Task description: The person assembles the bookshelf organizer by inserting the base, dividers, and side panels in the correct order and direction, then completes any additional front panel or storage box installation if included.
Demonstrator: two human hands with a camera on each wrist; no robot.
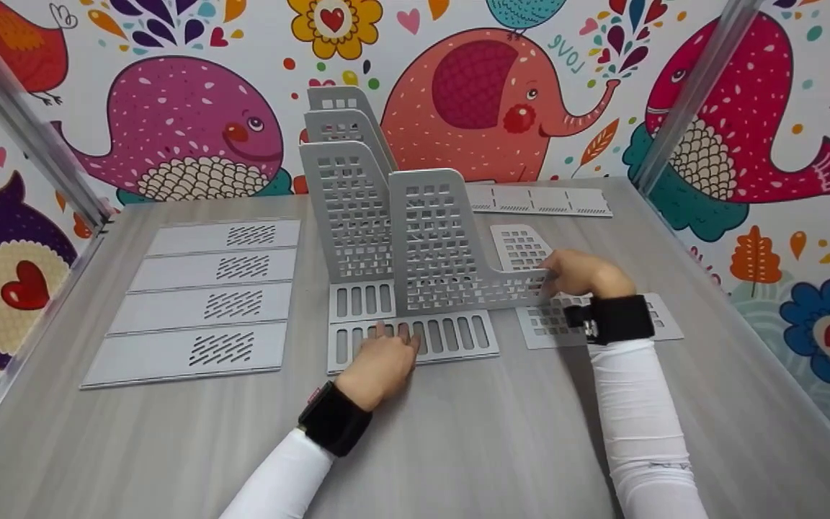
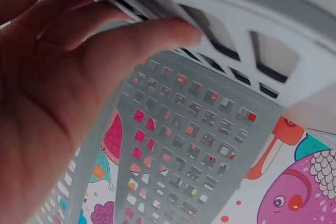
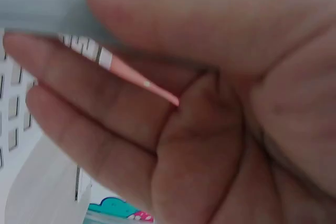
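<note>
My right hand (image 1: 588,272) pinches the low front end of a grey perforated divider panel (image 1: 436,249), which stands upright on a slotted base panel (image 1: 451,352). In the right wrist view, the thumb lies against the grey panel with fingers on the other side, blurred. My left hand (image 1: 382,364) rests on the front part of the base, fingertips over its slots; the left wrist view shows the thumb stretched along the slotted piece (image 2: 302,45). Behind and left of the front divider stand more upright perforated dividers (image 1: 350,209), close together. Their bottom edges are partly hidden.
Flat white boards (image 1: 163,317) with slanted slits lie in a row at the left. Perforated panels (image 1: 663,321) lie flat at the right, partly under the right hand. A long white strip (image 1: 552,200) lies at the back, near the cartoon-printed wall (image 1: 336,68).
</note>
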